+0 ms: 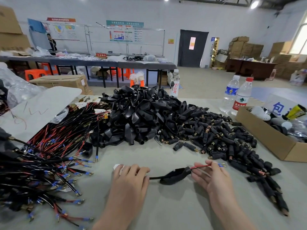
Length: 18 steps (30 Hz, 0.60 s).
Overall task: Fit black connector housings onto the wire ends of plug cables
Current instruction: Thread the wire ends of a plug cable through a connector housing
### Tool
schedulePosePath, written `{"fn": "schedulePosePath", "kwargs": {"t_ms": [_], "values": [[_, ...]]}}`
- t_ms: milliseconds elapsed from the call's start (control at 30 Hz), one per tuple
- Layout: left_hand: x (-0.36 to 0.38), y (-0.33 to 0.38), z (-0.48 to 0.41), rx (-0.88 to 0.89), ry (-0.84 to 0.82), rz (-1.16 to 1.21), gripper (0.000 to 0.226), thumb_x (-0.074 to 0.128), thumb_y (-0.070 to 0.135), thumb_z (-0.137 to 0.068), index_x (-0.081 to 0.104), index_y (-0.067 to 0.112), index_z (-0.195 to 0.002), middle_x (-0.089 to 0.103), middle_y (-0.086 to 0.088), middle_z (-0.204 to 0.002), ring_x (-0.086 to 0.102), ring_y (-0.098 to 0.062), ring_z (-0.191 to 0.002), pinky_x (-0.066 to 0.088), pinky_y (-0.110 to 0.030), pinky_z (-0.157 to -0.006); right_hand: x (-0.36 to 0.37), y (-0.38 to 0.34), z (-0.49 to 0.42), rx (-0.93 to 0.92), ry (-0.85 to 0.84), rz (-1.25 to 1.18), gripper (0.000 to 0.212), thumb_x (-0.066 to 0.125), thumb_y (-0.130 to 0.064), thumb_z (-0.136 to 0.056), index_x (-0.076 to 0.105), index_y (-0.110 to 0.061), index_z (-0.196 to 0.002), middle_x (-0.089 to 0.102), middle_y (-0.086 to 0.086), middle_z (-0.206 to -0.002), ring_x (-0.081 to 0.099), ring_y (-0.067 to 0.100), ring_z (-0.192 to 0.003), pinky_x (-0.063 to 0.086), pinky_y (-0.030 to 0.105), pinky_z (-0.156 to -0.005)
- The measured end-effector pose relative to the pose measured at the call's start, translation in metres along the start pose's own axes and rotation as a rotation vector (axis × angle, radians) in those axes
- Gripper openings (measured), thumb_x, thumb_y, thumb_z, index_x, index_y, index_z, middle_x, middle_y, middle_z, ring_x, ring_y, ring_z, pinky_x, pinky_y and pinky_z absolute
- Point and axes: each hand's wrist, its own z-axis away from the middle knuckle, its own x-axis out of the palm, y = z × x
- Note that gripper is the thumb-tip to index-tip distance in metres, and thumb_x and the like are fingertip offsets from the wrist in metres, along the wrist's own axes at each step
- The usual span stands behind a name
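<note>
One housing [176, 175] lies crosswise; right hand [213, 177] pinches its rightward-pointing red wire [199, 167].

A white wall [99, 10] with charts [123, 34] stands far beyond the left hand [131, 176]; a dark door [191, 47], cartons [245, 48] and a bright window [300, 39] lie beyond the right hand [214, 178].

Our left hand [131, 178]: lower centre, knuckles up, fingers curled round cable [154, 177]. Our right hand [214, 178]: lower right, fingertips pinching red wire [199, 166].
</note>
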Motion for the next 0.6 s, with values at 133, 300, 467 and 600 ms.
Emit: {"fn": "schedulePosePath", "kwargs": {"t_ms": [133, 300, 467, 600], "values": [[0.000, -0.006, -0.002, 0.045, 0.015, 0.014, 0.029, 0.044, 0.035, -0.089, 0.071, 0.029, -0.082, 0.062, 0.010, -0.078, 0.063, -0.017, -0.071, 0.035, -0.039, -0.094, 0.004, 0.004, 0.002, 0.022, -0.085, 0.041, 0.015, 0.046, -0.021, -0.105, 0.058, -0.012, -0.101, 0.076, 0.014, -0.089, 0.073, 0.026, -0.075, 0.060, 0.030, -0.057], [-0.004, -0.002, -0.004, 0.071, 0.021, 0.071, 0.030, 0.042, 0.033, -0.090, 0.068, 0.025, -0.078, 0.062, 0.012, -0.075, 0.064, -0.016, -0.069, 0.035, -0.036, -0.093, 0.012, 0.013, 0.012, 0.050, -0.264, 0.182, 0.012, 0.055, -0.007, -0.099, 0.060, -0.007, -0.110, 0.075, 0.014, -0.104, 0.071, 0.025, -0.090, 0.060, 0.032, -0.072], [-0.008, 0.007, -0.007, 0.089, 0.049, 0.166, 0.027, 0.046, 0.033, -0.091, 0.068, 0.023, -0.079, 0.064, 0.014, -0.077, 0.063, -0.014, -0.071, 0.038, -0.034, -0.090, 0.020, 0.021, 0.024, 0.093, -0.421, 0.245, 0.017, 0.059, -0.008, -0.096, 0.060, -0.009, -0.113, 0.075, 0.008, -0.106, 0.071, 0.017, -0.084, 0.060, 0.029, -0.072], [-0.009, 0.011, -0.008, 0.085, 0.020, 0.222, 0.024, 0.048, 0.036, -0.094, 0.068, 0.026, -0.088, 0.063, 0.016, -0.086, 0.062, -0.013, -0.080, 0.040, -0.033, -0.089, 0.022, 0.022, 0.025, 0.063, -0.423, 0.253, 0.011, 0.056, -0.006, -0.098, 0.061, -0.007, -0.107, 0.075, 0.009, -0.103, 0.071, 0.018, -0.083, 0.059, 0.028, -0.070]]}}
